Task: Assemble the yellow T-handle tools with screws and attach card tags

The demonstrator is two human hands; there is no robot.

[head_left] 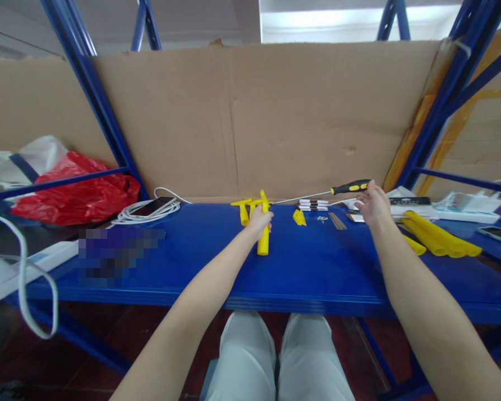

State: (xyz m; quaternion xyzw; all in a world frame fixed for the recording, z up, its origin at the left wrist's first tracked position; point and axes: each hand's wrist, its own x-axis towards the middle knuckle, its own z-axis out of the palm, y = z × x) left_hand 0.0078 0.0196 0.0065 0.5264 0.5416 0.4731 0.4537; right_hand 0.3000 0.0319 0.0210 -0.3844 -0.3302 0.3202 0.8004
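Note:
My left hand [259, 221] is closed around an upright yellow plastic tube-shaped part [263, 244] above the blue table. My right hand [374, 205] grips the end of a long screwdriver [351, 187] with a black and yellow handle. Its thin shaft runs left, nearly level, to the upper part of the yellow piece; where the tip meets it is too small to make out. Just behind my left hand stands another yellow T-shaped part [244, 214]. Between my hands lie a small yellow piece [299, 217], tiny metal bits [322, 219] and thin metal strips [338, 221].
Several yellow tubes [440, 236] lie at the right, near a white power strip [467, 214]. A small stack of white-and-black packs [313, 205] sits by the cardboard wall [296, 117]. On the left are a phone [152, 206], coiled white cable [169, 208] and red bag [83, 186].

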